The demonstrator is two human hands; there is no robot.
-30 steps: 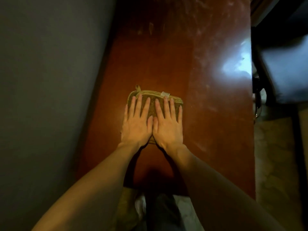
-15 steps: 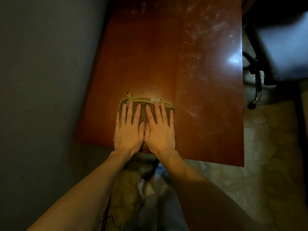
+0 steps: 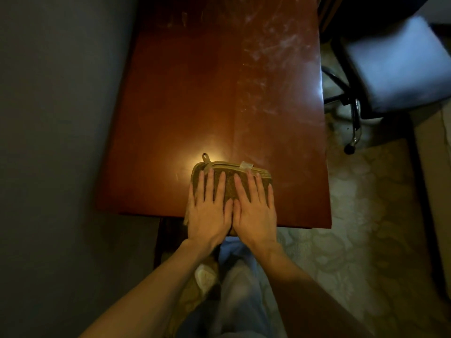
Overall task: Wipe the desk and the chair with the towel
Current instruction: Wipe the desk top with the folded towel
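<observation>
The towel [image 3: 229, 185], folded into a thick olive-brown pad, is seen at the lower centre of the frame, laid flat at the near edge of the counter [image 3: 207, 93]. Its near side appears to reach that edge or go just over it. A small hanging loop [image 3: 205, 158] and a pale label [image 3: 246, 165] are shown at its far side.

The pad is pressed down by both hands, set side by side with thumbs touching. The left hand [image 3: 208, 215] and the right hand [image 3: 255, 213] are spread flat with straight fingers; nothing is gripped by either.

The towel can be judged soft, light and limp, so it is best driven under flat palms, as it is here. For lifting, it would be better pinched at a folded edge or by the loop, since the folds may come apart. On the glossy wood it is likely to slide easily.

Pale smears [image 3: 268, 52] are visible on the counter toward the upper right, so more wiping appears to be needed there. The chair [image 3: 395, 69] is seen at the upper right, just beside the counter, on a patterned floor [image 3: 353, 215]. A grey wall [image 3: 61, 118] fills the left side.
</observation>
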